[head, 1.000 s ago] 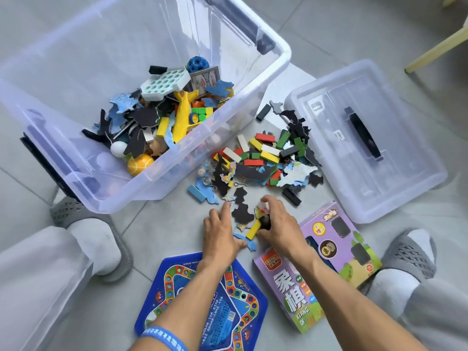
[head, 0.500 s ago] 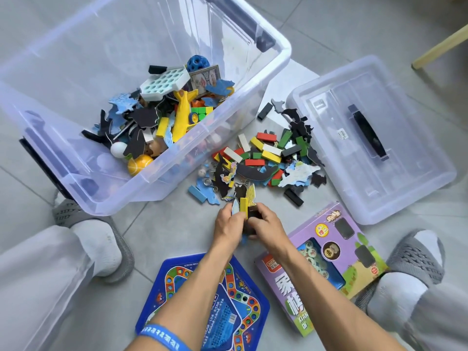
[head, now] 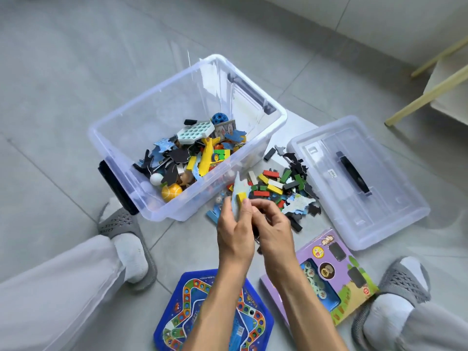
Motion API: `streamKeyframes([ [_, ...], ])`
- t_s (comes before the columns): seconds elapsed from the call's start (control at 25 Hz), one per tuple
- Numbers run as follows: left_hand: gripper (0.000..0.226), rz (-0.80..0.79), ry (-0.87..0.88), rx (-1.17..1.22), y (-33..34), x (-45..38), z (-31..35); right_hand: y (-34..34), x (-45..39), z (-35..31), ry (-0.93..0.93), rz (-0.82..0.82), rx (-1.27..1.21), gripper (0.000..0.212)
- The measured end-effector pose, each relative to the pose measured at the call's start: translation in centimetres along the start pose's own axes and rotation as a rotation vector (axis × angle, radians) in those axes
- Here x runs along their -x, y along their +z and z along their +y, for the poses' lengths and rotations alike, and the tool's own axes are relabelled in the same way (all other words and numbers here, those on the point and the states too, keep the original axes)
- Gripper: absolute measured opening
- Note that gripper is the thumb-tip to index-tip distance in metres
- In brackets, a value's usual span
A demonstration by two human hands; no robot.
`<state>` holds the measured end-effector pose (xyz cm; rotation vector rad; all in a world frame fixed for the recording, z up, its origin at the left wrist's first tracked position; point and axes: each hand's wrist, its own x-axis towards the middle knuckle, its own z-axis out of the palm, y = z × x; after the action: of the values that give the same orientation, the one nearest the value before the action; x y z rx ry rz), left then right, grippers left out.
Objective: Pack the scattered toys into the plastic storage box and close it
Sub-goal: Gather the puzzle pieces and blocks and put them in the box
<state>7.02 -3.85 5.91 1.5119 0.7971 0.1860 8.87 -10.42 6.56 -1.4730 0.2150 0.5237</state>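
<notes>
Both hands were raised together above the floor, forearms reaching in from the bottom edge. Left hand (head: pixel 235 234) was closed on a yellow block (head: pixel 241 198) and pale flat foam pieces (head: pixel 238 190), pinched upright by thumb and fingers. Right hand (head: pixel 274 230) was curled beside it, fingers touching the same bundle; what else it held could not be told.

Grey tiled floor (head: pixel 76 84) was seen throughout. A blue game board (head: pixel 177 323) and a purple chess box (head: pixel 336 269) lay nearest. Scattered toys (head: pixel 278 183), coloured rectangular blocks and dark foam cutouts, lay between the clear plastic storage box (head: pixel 157 127), open and part-filled, and its translucent lid (head: pixel 379 198), black-handled, flat on the floor at right.
</notes>
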Motion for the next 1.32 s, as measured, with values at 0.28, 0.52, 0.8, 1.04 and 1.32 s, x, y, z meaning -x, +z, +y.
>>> streamKeyframes([
  [0.28,0.050,0.346,0.025,-0.086,-8.3,-6.1,12.7,5.2,-4.0,-13.8,-0.036,0.018,0.168,0.021],
  [0.52,0.014,0.251,0.082,-0.156,-4.1,-0.4,0.7,-4.4,-2.4,0.5,0.171,0.185,0.447,0.023],
  [0.8,0.045,-0.001,-0.264,-0.825,-2.2,-9.2,-11.7,-7.0,-10.7,8.3,-0.082,0.087,1.027,0.038],
  [1.04,0.014,0.013,-0.137,-0.853,-1.0,-10.0,-14.4,-7.3,-18.3,10.5,-0.339,0.046,1.579,0.047],
  [1.32,0.017,-0.014,-0.072,-0.609,0.6,-10.1,-10.2,-7.8,-14.5,12.2,-0.137,0.038,1.315,0.025],
])
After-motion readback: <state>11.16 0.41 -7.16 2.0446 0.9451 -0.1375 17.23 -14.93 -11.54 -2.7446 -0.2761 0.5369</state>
